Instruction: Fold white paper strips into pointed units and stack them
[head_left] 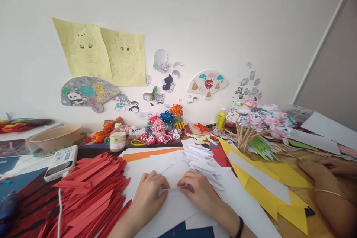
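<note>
My left hand (150,192) and my right hand (198,192) face each other over white sheets (156,165). Between thumb and fingers, each pinches one end of a small white piece of paper (173,189), whose edge spans the gap; its full shape is partly hidden. Just beyond my right hand lies a stack of folded white paper strips (199,158). A big pile of folded red paper strips (95,189) spreads to the left of my left hand.
Yellow sheets (267,178) lie at right, near another person's arm (329,193). Paper flowers on sticks (251,119) stand behind them. A bottle (117,139), a white power bank (61,163) with a cable, and a beige basin (54,136) are at left.
</note>
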Demonstrator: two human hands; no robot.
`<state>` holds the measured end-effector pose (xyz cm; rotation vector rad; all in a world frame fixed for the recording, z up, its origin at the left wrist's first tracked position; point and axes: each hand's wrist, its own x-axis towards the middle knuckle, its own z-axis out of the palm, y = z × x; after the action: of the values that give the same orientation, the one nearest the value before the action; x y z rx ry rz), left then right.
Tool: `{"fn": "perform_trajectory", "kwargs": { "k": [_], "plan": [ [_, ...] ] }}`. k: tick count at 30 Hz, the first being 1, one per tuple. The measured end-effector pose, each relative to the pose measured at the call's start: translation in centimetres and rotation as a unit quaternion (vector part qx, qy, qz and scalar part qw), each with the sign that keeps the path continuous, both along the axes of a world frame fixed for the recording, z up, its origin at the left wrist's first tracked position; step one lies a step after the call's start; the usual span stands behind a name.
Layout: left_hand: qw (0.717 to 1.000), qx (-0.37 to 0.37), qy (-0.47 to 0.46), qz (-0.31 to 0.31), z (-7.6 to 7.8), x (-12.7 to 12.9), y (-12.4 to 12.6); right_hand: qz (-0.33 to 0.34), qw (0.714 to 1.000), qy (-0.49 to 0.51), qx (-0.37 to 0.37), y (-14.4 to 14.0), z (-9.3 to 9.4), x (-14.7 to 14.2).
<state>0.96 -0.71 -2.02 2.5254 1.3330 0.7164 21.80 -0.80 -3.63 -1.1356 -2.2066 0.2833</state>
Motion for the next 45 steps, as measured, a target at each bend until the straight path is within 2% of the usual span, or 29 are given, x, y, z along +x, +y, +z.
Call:
{"fn": "perform_trajectory", "kwargs": {
  "k": [4, 10, 22, 31, 36, 42, 45],
  "plan": [
    [1.0, 0.023, 0.019, -0.011, 0.4, -0.1, -0.1, 0.004, 0.998, -0.028, 0.053, 0.1, -0.4, 0.3],
    [0.988, 0.132, 0.062, -0.051, 0.0, -0.4, 0.2, 0.015, 0.991, -0.079, 0.107, 0.1, -0.7, 0.3],
    [0.98, 0.155, 0.105, -0.067, -0.3, -0.5, 0.2, 0.018, 0.991, -0.075, 0.107, 0.2, -0.9, 0.6],
    [0.958, 0.226, 0.157, -0.084, -1.2, -0.1, 0.4, 0.038, 0.985, -0.109, 0.129, 0.2, -1.2, 0.6],
    [0.952, 0.235, 0.177, -0.083, -0.9, -0.2, 0.3, 0.049, 0.983, -0.12, 0.129, 0.2, -1.0, 0.7],
    [0.954, 0.213, 0.184, -0.106, 0.0, -0.4, -0.2, 0.063, 0.987, -0.107, 0.106, -0.1, -0.4, 0.8],
    [0.95, 0.228, 0.188, -0.096, -0.1, -0.5, -0.1, 0.061, 0.988, -0.105, 0.091, -0.2, -0.1, 0.9]
  ]
}}
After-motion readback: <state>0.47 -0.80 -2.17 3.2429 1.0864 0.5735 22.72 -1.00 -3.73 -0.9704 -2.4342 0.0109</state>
